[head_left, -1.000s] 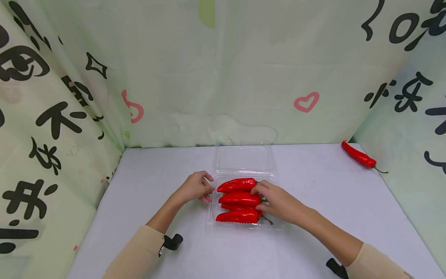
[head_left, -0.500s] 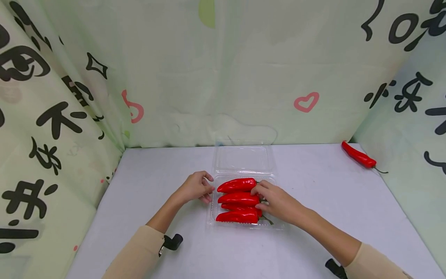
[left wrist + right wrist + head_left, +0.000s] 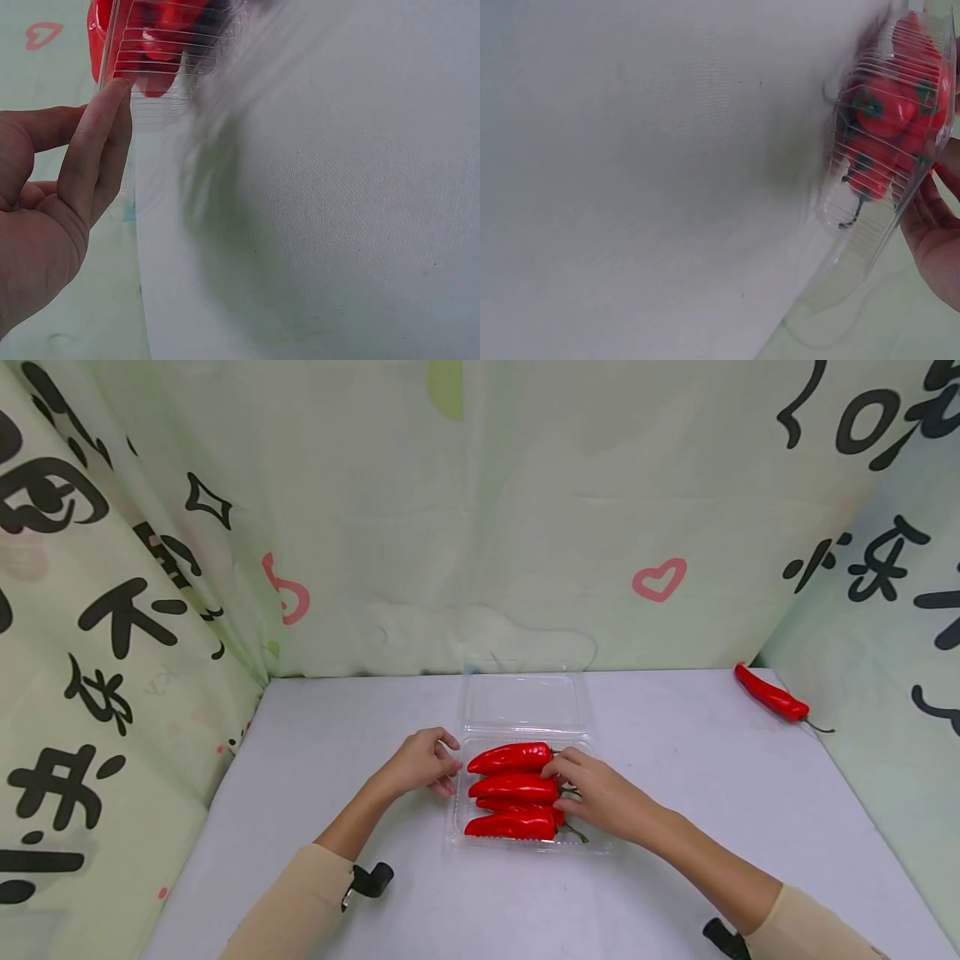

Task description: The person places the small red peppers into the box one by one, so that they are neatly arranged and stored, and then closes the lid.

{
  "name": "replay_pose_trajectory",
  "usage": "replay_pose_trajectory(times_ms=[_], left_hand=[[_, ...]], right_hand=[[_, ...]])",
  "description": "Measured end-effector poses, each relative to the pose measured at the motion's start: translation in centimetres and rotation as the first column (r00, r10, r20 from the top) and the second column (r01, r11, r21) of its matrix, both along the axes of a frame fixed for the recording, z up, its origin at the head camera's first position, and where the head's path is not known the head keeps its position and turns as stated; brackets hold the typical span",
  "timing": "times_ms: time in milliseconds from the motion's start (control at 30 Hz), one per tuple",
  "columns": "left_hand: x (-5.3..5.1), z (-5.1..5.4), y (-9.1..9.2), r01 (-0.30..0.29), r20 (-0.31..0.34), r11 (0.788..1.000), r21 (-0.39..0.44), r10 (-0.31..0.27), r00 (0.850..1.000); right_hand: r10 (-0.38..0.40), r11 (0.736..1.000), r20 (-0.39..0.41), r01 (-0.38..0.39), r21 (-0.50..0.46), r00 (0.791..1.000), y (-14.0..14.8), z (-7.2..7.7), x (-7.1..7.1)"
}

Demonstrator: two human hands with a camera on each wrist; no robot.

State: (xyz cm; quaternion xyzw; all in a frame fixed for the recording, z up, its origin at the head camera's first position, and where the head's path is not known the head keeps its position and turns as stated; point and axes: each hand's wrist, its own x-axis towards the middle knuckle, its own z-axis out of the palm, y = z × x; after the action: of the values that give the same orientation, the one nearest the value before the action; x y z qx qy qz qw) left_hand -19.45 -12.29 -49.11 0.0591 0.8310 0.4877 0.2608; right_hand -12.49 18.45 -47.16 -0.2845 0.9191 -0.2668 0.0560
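A clear plastic clamshell box lies with its lid raised at the back. Several red chili peppers lie side by side in its base, stems to the right. In the head view, my right hand holds the stem end of the second pepper from the back between fingers and thumb. The right wrist view shows this hand partly hidden behind the box wall. My left hand rests at the box's left edge, and in the left wrist view its fairly straight fingers touch the wall.
Another red pepper lies apart at the table's back right corner. The table has a white cover. Printed curtains stand behind and along both sides. A black wrist-mounted camera sits by the left sleeve.
Hardly anything has moved. My right hand has shifted very slightly to the right, and a little more of the stem by its fingers shows. My left hand has stayed still.
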Motion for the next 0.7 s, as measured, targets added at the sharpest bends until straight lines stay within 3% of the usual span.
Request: replay_pose_trajectory(times_ms=[433, 700], left_hand=[[-0.1, 0.1, 0.0, 0.006, -0.002, 1.0, 0.002, -0.006, 1.0], [0.0, 0.1, 0.0, 0.006, -0.008, 1.0, -0.002, -0.006, 1.0]], right_hand=[[0.006, 1.0, -0.031, -0.006, -0.001, 1.0, 0.6, 0.2, 0.0], [-0.022, 0.999, -0.057, 0.02, -0.049, 0.998, 1.7, 0.5, -0.3]])
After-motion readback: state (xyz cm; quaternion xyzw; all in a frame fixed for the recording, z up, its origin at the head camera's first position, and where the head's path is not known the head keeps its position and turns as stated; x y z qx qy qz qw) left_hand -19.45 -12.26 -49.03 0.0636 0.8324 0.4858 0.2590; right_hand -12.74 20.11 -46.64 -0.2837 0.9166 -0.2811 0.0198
